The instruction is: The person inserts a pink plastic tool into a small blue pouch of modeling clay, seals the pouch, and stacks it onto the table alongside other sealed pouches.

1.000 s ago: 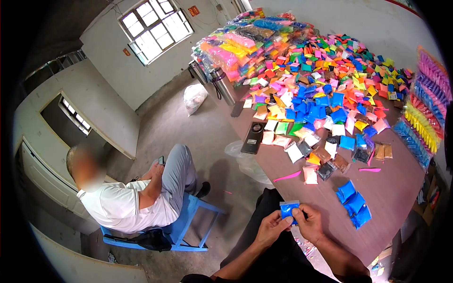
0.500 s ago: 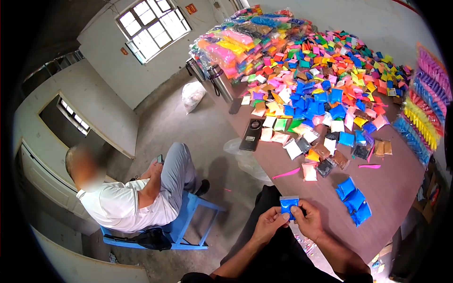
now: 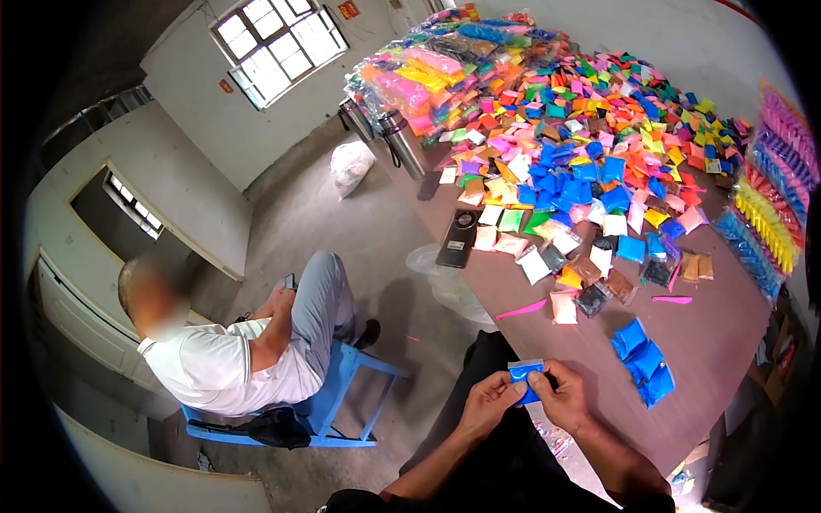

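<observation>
Both hands are busy here! The left hand (image 3: pixel 489 403) pinches the lower left of a small blue packet (image 3: pixel 516 374), thumb laid across the front, fingers curled in behind. Over on the other side, the right hand (image 3: pixel 563 397) grips it too, thumb pressed to its face, the fingers bent and partly hidden. The packet sits upright between the two, its clear top edge poking above the thumbs, just off the near edge of the table (image 3: pixel 723 359). The left forearm (image 3: pixel 434 468) slants up from the lower left, the right forearm (image 3: pixel 623 462) leans in from the lower right, and the two meet in a wedge above the dark trousers (image 3: pixel 479 449).

Outward we go! Just beyond the right hand, a short row of blue packets (image 3: pixel 643 363) lies on the tabletop. Further up, two pink sticks (image 3: pixel 522 309), a pale pink packet (image 3: pixel 564 306) between them. Then a phone (image 3: pixel 458 238) near the left edge, and behind it all a great heap of colourful packets (image 3: pixel 599 154), with a metal flask (image 3: pixel 402 145) standing alongside. Well off to the left, another person (image 3: pixel 227 368) sits on a blue chair (image 3: pixel 342 385).
</observation>
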Available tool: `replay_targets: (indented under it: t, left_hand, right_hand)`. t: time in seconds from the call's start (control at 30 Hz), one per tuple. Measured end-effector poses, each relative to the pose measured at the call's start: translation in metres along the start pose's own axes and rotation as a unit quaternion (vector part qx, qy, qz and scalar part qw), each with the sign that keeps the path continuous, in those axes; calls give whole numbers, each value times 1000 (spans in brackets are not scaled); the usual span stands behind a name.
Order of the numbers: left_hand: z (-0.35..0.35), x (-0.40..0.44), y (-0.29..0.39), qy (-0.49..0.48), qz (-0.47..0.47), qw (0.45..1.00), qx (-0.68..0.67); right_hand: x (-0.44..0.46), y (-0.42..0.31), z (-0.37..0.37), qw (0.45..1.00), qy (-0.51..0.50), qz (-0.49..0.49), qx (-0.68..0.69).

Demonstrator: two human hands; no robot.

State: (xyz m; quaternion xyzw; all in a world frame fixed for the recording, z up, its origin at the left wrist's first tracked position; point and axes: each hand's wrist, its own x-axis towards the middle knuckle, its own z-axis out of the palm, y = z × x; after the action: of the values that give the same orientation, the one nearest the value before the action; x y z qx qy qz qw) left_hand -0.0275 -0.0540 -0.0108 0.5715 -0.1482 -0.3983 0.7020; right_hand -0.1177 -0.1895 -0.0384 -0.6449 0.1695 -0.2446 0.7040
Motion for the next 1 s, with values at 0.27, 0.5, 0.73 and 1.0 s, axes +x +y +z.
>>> replay_targets:
  t: [0.27,0.5,0.73,1.0]
  left_hand:
    - [-5,1,-9,-3,34,999,20]
    - [-7,-2,-6,15,57,998,19]
    - [-4,-1,-6,39,44,998,22]
    - [4,2,3,43,58,997,-9]
  right_hand:
    - [1,-2,1,1000,28,-6,4]
    - [-1,-9,0,1000,-23,11,-18]
    - [1,-12,0,998,-24,20,51]
    - [3,-16,-1,999,-22,13,44]
